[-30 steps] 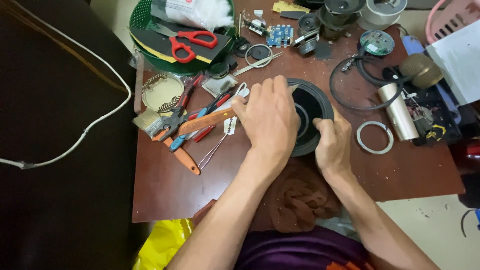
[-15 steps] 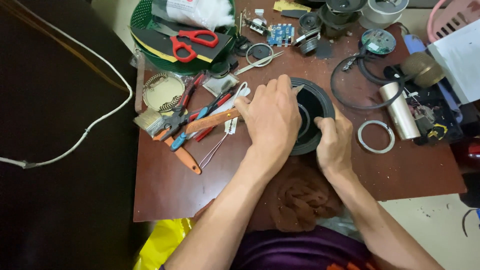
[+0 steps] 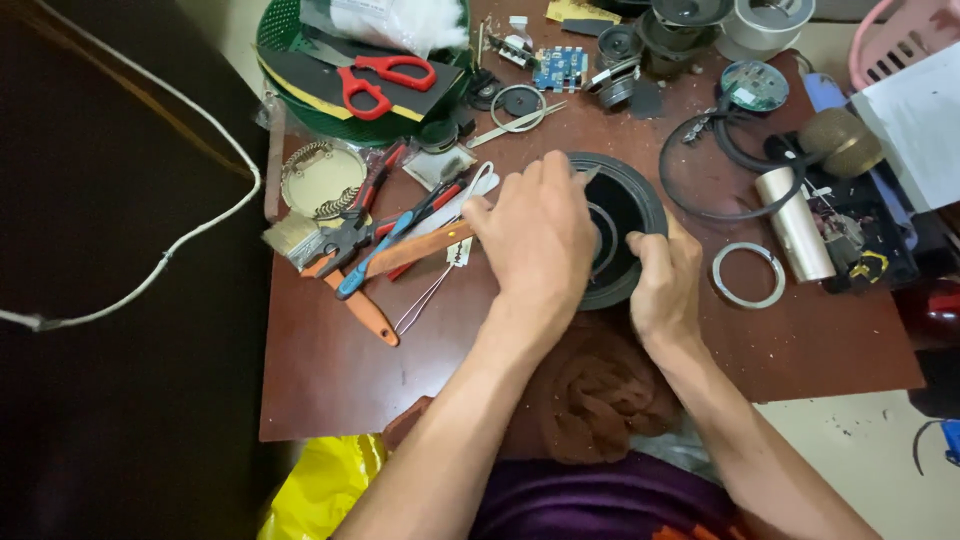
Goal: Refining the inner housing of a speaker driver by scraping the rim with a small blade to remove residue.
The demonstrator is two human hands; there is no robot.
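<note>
Far left: a white cord [image 3: 150,280] trailing across a dark surface beside the reddish-brown table [image 3: 330,390]. Near the table's left edge, a round coiled wire disc [image 3: 320,180], then a heap of hand tools: pliers [image 3: 345,240], a blue-handled tool [image 3: 375,265], an orange-handled tool [image 3: 365,312] and a thin wire loop [image 3: 425,298], all touching or overlapping. Above them, a green basket [image 3: 275,30] carrying red scissors [image 3: 385,78] on a dark flat pad. Towards the middle, the left hand [image 3: 540,240], palm down, laid over the left part of a black speaker cone [image 3: 625,205], fingers bent and pressed together against its rim; whether pinching something underneath, cannot tell. The speaker cone itself flat on the table at centre, just in front of the body. Below it, a brown crumpled cloth [image 3: 595,390] at the table's near edge. Next, the right hand [image 3: 665,280], curled around the cone's lower right rim, thumb on top, gripping it. Behind, a small blue circuit board [image 3: 560,68] and a metal ring [image 3: 518,106]. Right of the hands, a loose silver ring [image 3: 748,274], a black cable loop [image 3: 700,170], a shiny metallic cylinder [image 3: 795,222] and a white sheet of paper [image 3: 915,120] at the far right.
</note>
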